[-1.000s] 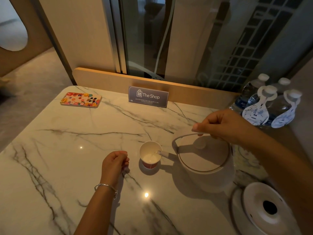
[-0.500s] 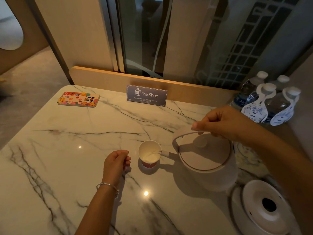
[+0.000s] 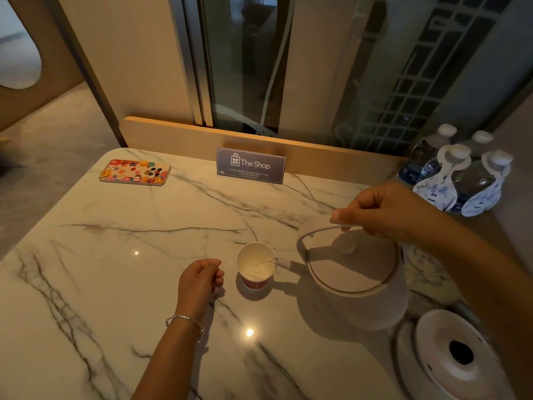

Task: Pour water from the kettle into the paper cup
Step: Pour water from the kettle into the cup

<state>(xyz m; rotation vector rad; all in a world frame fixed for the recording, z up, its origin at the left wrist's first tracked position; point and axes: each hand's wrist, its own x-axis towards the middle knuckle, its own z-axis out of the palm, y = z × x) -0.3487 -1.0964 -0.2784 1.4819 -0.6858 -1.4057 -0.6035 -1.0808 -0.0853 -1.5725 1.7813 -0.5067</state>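
A white kettle (image 3: 357,272) hangs tilted to the left over the marble table (image 3: 129,269). My right hand (image 3: 383,210) grips its thin bail handle from above. Its short spout reaches over the rim of a small paper cup (image 3: 255,268), white inside and red outside, standing upright on the table. A thin stream of water runs from the spout into the cup, which holds some water. My left hand (image 3: 200,280), with a bracelet on the wrist, rests as a loose fist on the table just left of the cup, not touching it.
The kettle's round white base (image 3: 450,353) lies at the near right. Several water bottles (image 3: 458,180) stand at the far right. A "The Shop" sign (image 3: 251,166) leans on the wooden back ledge, and a colourful card (image 3: 135,172) lies at the far left.
The kettle has tipped slightly further toward the cup and the water in the cup has risen a little. My left hand has stayed beside the cup.
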